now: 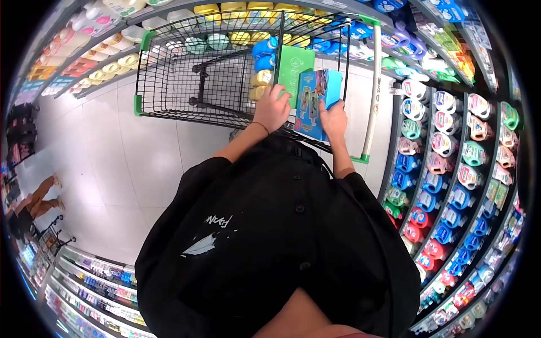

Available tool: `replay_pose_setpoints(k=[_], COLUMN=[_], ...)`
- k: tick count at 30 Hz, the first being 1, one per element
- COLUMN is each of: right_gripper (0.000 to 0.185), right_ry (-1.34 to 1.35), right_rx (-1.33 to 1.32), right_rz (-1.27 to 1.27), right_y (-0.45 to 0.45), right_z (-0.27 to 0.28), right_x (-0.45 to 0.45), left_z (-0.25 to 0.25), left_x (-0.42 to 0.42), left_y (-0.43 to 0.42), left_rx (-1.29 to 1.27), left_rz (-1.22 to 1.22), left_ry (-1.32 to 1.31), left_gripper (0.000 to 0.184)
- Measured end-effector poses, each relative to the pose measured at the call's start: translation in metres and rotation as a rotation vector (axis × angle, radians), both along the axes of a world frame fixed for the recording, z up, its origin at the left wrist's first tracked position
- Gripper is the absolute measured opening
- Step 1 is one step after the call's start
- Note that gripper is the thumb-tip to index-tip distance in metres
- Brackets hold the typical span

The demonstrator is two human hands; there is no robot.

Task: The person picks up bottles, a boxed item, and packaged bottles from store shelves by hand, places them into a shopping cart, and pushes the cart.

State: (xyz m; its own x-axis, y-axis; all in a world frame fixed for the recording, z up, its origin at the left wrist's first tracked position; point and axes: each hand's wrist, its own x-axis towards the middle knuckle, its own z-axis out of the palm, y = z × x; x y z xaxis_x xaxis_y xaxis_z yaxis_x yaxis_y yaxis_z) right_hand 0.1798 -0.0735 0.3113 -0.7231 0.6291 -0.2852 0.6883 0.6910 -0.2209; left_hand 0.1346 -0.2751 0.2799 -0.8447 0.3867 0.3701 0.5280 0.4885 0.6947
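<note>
A black wire shopping cart (225, 115) with green corner pieces stands in front of me. My right hand (333, 121) grips the near right edge of a blue box (313, 104) printed with cartoon-like figures, its thumb on the printed face. A flat green box (294, 65) lies partly behind the blue one at the cart's handle end. My left hand (273, 108) has its fingers curled at the green box's lower left edge, by the wire divider. Whether those fingers hold the box or the wire is hidden.
Shelves of detergent bottles (445, 143) rise on the right, and more bottles line the shelf (220, 8) beyond the cart. The cart's pale handle bar (373, 96) is at its right end. Another person (39, 200) is at the far left near a second cart (49, 239).
</note>
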Motion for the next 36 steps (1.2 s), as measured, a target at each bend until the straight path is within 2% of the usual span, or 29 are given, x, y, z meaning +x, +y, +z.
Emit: replay_pose_setpoints(k=[2, 6, 9, 13, 20, 32, 35, 36], right_gripper=[0.067, 0.068, 0.064, 0.063, 0.062, 0.074, 0.076, 0.076], right_ry=[0.046, 0.441, 0.438, 0.441, 0.347, 0.446, 0.481, 0.479], right_rx=[-0.017, 0.044, 0.391, 0.031, -0.085, -0.140, -0.263, -0.211], right_rz=[-0.015, 0.191, 0.421, 0.258, 0.174, 0.195, 0.043, 0.079], right_y=[-0.008, -0.016, -0.002, 0.008, 0.009, 0.021, 0.026, 0.030], right_z=[0.002, 0.009, 0.009, -0.006, 0.000, 0.001, -0.006, -0.016], right_x=[0.003, 0.006, 0.006, 0.009, 0.012, 0.021, 0.023, 0.024], left_z=[0.003, 0.004, 0.002, 0.002, -0.002, 0.005, 0.000, 0.001], left_x=[-0.003, -0.004, -0.003, -0.004, -0.002, 0.000, 0.002, 0.001], left_y=[0.001, -0.002, -0.003, -0.001, 0.003, 0.010, 0.012, 0.013], left_rx=[-0.001, -0.013, -0.014, -0.024, -0.056, -0.124, -0.167, -0.141], left_rz=[-0.017, -0.047, -0.062, -0.069, -0.060, -0.032, -0.002, -0.012], left_ry=[-0.006, -0.025, -0.035, -0.047, -0.017, -0.061, -0.045, -0.037], left_gripper=[0.013, 0.014, 0.014, 0.012, 0.010, 0.008, 0.009, 0.007])
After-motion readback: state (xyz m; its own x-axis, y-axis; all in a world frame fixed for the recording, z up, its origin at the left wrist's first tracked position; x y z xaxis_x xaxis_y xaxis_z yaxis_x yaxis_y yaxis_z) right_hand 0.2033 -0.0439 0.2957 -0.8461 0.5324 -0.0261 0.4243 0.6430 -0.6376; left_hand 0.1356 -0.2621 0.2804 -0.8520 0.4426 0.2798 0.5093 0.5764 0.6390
